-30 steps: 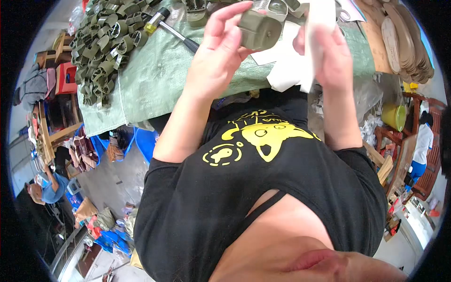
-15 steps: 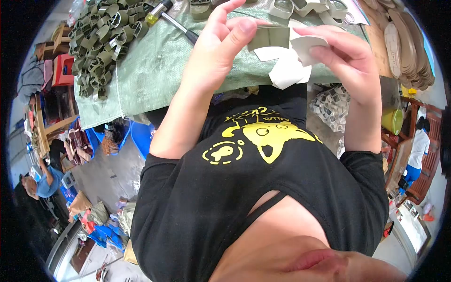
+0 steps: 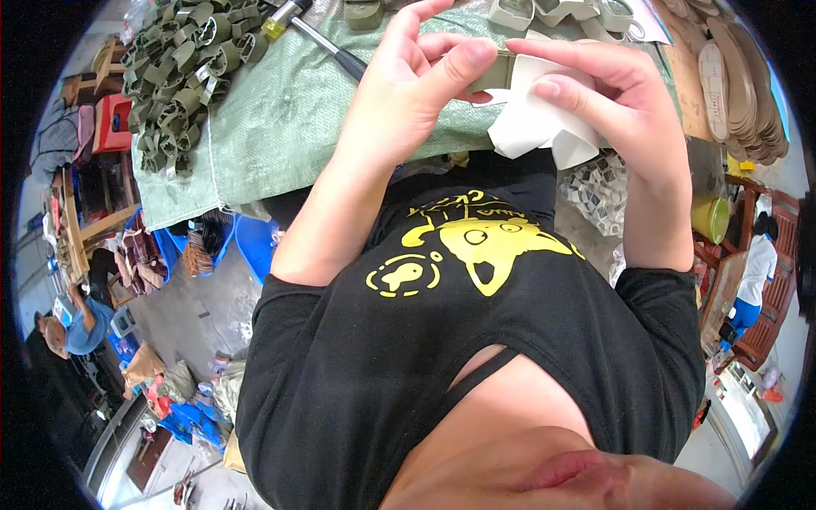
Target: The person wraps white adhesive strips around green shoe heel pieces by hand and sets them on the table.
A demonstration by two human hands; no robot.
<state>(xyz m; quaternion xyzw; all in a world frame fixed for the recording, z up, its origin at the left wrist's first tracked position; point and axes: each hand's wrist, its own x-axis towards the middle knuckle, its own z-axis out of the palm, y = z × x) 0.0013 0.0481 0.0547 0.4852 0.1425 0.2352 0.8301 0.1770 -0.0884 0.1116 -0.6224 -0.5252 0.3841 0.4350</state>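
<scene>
My left hand (image 3: 429,89) pinches an olive-green strap piece (image 3: 495,75) between thumb and fingers, over the front of the table. My right hand (image 3: 616,102) holds a white sheet-like piece (image 3: 552,93) between thumb and forefinger, its edge overlapping the strap. The right forefinger reaches across to the strap's right end. More angular white pieces show just below that sheet; whether they are joined to it I cannot tell. The fingers behind both pieces are partly hidden.
A heap of olive-green straps (image 3: 183,72) covers the table's left. A hammer (image 3: 327,47) lies behind my left hand on the green woven cloth (image 3: 280,127). Pale looped straps (image 3: 561,10) sit at the back; stacked soles (image 3: 739,93) lie right. Two people are farther off.
My right hand has moved left and the white piece now covers part of the green strap. The strap has tilted and shows less. My left hand has shifted slightly right.
</scene>
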